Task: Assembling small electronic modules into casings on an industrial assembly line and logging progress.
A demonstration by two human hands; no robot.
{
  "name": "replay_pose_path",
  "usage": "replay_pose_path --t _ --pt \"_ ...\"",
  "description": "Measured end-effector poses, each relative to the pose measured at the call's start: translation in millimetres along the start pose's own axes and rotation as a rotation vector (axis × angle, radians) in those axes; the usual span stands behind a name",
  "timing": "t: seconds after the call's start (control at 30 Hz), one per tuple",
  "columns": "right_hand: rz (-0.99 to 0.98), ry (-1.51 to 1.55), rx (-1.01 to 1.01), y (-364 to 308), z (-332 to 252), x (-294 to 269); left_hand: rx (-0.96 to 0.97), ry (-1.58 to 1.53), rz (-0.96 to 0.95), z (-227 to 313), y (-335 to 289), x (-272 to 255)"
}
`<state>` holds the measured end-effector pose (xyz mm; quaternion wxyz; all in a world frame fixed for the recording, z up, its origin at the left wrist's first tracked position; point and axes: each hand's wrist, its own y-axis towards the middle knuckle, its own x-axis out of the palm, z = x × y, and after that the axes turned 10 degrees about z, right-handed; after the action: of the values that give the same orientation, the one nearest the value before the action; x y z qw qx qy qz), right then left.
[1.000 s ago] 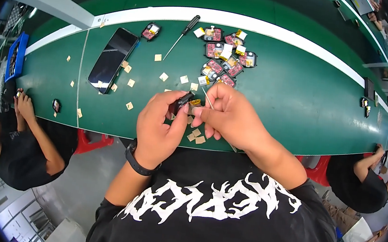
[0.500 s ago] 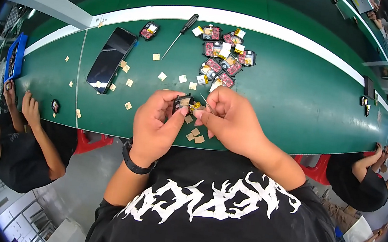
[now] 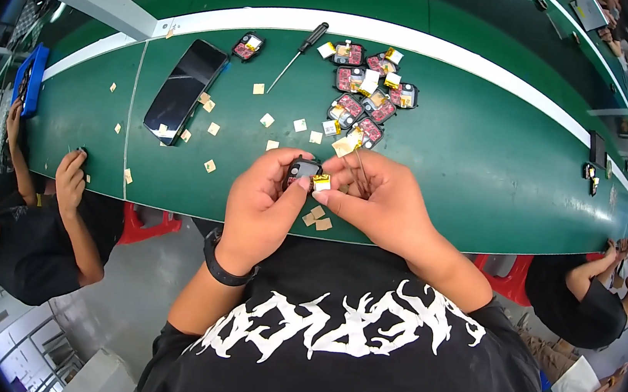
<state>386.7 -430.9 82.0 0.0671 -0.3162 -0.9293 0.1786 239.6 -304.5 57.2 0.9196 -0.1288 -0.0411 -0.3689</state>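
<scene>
A small black device housing (image 3: pixel 304 168) with a grey square pad in it sits in my left hand (image 3: pixel 261 194), its fingers closed round the edge and the thumb on the near side. At the housing's right edge, a small battery (image 3: pixel 322 183), white with yellow tape, is pinched between thumb and fingertips of my right hand (image 3: pixel 376 195). Metal tweezers (image 3: pixel 361 172) are tucked among the right hand's fingers, pointing away from the battery. Just beyond that hand lies a cluster of similar open housings (image 3: pixel 346 108) with red circuit boards and white batteries.
A black phone (image 3: pixel 185 92), a screwdriver (image 3: pixel 299 56) and one more housing (image 3: pixel 247 47) lie on the green table (image 3: pixel 481 161). Small beige squares (image 3: pixel 267 120) are scattered about. At the far left is a blue tray (image 3: pixel 31 78). Co-workers sit on both sides.
The battery has turned so its white face shows, and the tweezers have swung back into my right hand. The housing's grey pad now shows. The left co-worker has lifted a small dark part.
</scene>
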Motion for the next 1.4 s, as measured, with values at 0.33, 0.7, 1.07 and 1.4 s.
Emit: replay_pose_path --t 0.33,0.7,1.07,1.4 --pt "0.019 -0.488 -0.637 3.7 5.9 -7.7 -0.006 0.233 -0.051 0.7 -1.7 -4.9" --pt "0.067 -0.148 -0.075 -9.5 6.6 5.6 0.069 0.305 -0.108 6.8 -3.7 -5.0" --pt "0.103 -0.264 -0.187 -14.1 6.5 12.7 0.273 0.431 -0.098 1.8 -2.9 -7.3" --pt "0.035 -0.125 -0.098 -12.7 1.2 11.8 0.339 0.460 -0.207 4.1 -5.1 -12.0"
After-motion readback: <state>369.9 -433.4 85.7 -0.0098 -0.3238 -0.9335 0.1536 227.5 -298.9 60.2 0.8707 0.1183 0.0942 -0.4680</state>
